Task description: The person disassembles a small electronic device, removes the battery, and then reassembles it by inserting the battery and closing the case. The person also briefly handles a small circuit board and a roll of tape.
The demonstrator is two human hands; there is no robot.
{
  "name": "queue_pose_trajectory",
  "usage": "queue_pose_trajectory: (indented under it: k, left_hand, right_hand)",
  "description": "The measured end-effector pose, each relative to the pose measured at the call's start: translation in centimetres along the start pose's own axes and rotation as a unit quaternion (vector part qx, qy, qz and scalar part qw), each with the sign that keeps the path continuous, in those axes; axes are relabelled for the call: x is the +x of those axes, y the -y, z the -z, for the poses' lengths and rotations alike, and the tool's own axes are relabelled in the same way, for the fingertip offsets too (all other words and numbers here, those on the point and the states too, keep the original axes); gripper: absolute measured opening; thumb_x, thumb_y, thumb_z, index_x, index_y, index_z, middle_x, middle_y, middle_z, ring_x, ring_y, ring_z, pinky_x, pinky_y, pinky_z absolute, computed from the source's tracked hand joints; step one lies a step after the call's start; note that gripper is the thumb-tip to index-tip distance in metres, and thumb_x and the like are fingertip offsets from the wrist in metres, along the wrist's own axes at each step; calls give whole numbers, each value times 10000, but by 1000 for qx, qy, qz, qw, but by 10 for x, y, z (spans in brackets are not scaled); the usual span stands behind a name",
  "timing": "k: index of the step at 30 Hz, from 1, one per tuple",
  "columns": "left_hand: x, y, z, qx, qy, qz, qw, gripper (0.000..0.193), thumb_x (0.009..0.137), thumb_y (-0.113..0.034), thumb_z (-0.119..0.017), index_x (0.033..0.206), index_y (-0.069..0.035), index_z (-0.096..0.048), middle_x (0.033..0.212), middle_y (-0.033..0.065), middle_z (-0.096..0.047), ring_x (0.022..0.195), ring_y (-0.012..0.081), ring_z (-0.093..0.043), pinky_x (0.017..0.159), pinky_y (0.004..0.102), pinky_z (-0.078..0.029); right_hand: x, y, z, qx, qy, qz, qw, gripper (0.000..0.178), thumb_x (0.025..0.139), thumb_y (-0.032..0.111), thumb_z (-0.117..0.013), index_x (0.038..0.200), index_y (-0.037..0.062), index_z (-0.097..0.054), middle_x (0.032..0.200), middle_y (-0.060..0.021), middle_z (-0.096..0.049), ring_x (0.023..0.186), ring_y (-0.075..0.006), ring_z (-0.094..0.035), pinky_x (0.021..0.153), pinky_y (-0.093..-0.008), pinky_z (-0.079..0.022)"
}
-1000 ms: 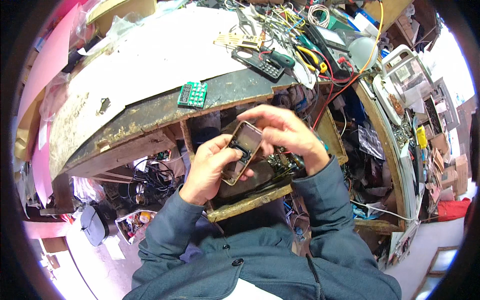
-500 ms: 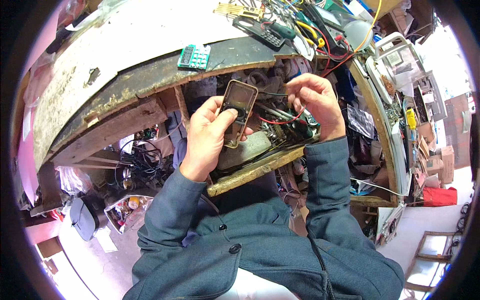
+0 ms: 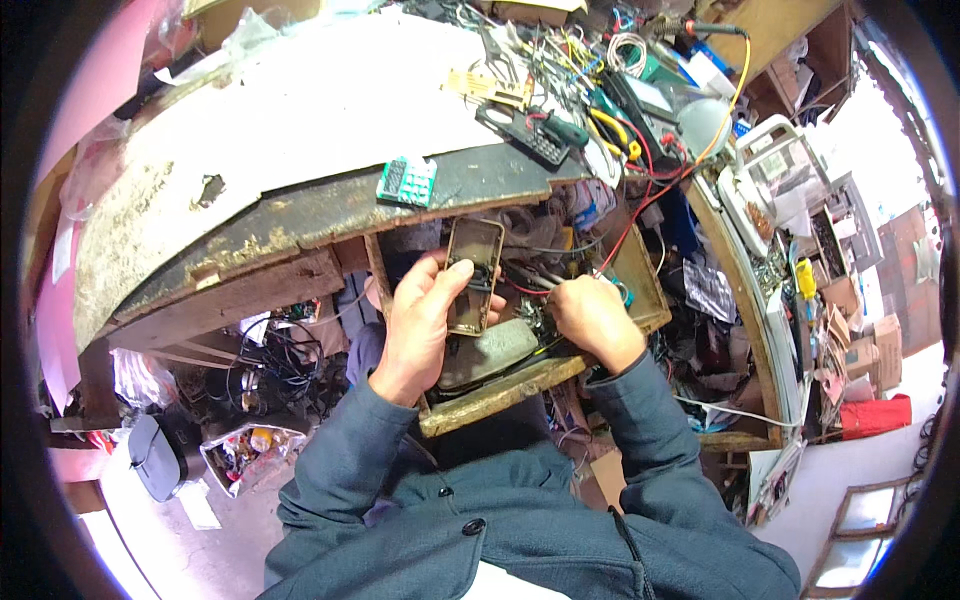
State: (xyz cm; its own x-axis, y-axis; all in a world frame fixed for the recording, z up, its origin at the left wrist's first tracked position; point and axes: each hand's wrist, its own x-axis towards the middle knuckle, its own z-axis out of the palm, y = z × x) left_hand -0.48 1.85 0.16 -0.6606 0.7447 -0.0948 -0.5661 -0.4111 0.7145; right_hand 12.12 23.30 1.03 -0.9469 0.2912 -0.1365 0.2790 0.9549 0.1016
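Left grip (image 3: 418,325) thumb-clamps case (image 3: 474,246); right grip (image 3: 598,318) curled over drawer (image 3: 515,393).

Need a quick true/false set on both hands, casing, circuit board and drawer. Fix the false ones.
1. The left hand holds a rectangular casing. True.
2. The green circuit board lies inside the wooden drawer. False: it lies on the bench.
3. The right hand also grips the casing. False: it is over the drawer, apart from the casing.
4. The left thumb reaches over the casing's left edge. True.
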Motion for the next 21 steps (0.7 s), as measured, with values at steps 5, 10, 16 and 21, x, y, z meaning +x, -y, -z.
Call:
queue_pose_trajectory:
  k: [5, 10, 16, 21]
  left_hand:
    - [-4, -7, 2, -52, 29, 55, 997, 492, 1104, -376, -363, 1315, 20, -564, 1189, 187, -690, 934, 248, -707, 838, 388, -592]
    - [-2, -5, 7, -109, 51, 76, 990, 510, 1103, -353, -332, 1368, 27, -545, 1235, 192, -676, 985, 256, -691, 872, 407, -578]
    - [-3, -3, 13, -132, 50, 90, 986, 498, 1100, -340, -337, 1362, 27, -548, 1217, 193, -681, 988, 271, -691, 866, 417, -585]
    - [-2, -3, 13, -130, 47, 97, 986, 497, 1093, -343, -345, 1341, 28, -563, 1195, 193, -688, 964, 273, -696, 847, 424, -591]
  right_hand:
    - [11, 14, -6, -11, -51, -12, 999, 117, 714, 133, -724, 740, 19, -719, 734, -222, -693, 730, -395, -709, 676, -493, -560]
    - [2, 8, 0, 17, -36, -3, 999, 194, 720, 177, -719, 814, 11, -684, 796, -211, -710, 806, -387, -715, 733, -485, -564]
    - [-23, 8, 47, 66, -64, -36, 995, 145, 864, 212, -661, 874, 67, -660, 803, -182, -693, 796, -400, -690, 702, -507, -549]
    - [-40, 14, 96, 298, -252, -1, 921, 85, 886, 69, -718, 942, 11, -691, 824, -98, -693, 713, -179, -674, 663, -291, -519]
